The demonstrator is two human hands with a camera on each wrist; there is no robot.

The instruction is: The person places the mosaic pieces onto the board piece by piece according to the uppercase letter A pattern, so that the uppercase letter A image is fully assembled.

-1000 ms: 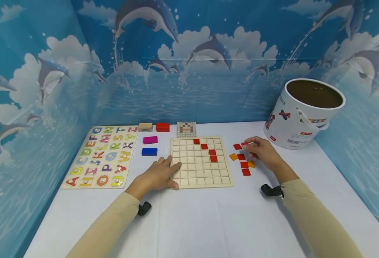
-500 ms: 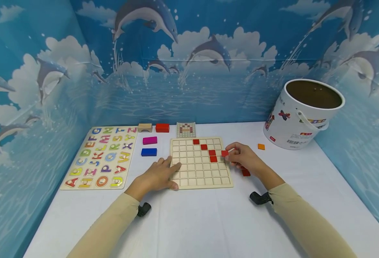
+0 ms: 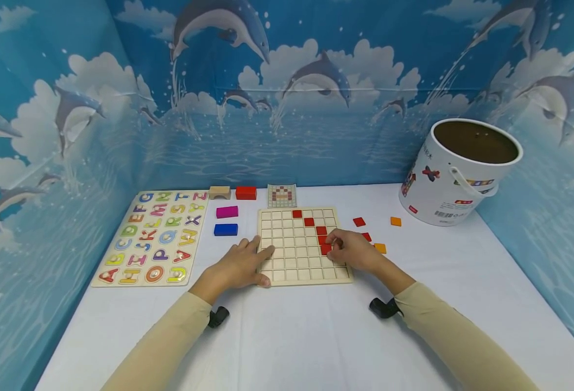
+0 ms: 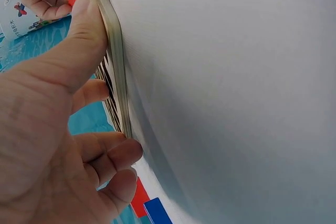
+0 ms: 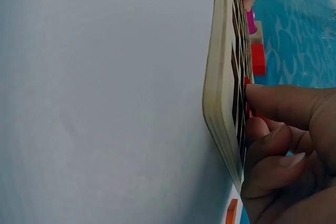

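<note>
A person's right hand (image 3: 352, 252) pressed a small red square tile (image 3: 325, 249) into a cell of the pale wooden grid board (image 3: 296, 260), its fingertips curled and pinched on the tile at the board's right-centre, directly below a diagonal run of red tiles already seated (image 3: 309, 222). The tile lay just ahead of the fingers toward the person's left, flat in its cell; being square, it showed no long axis. The right hand was plainly the nearer of the two. The left hand (image 3: 240, 266) steadied the board at its near-left corner, thumb along the front edge and fingers relaxed and spread over the left rim, gripping nothing. In the left wrist view the thumb (image 4: 86, 30) lay flat on the board's smooth, light-wood edge (image 4: 116, 66). The right wrist view showed the fingertips (image 5: 273, 103) closed on the sliver of red against the slotted surface. Loose red (image 3: 359, 221) and orange tiles (image 3: 396, 221) lay on the white tablecloth (image 3: 316, 336) right of the board. Also on the table were a white cardboard bucket (image 3: 455, 179), a colourful wooden alphabet puzzle (image 3: 157, 234) and a small pattern card (image 3: 282, 196).
</note>
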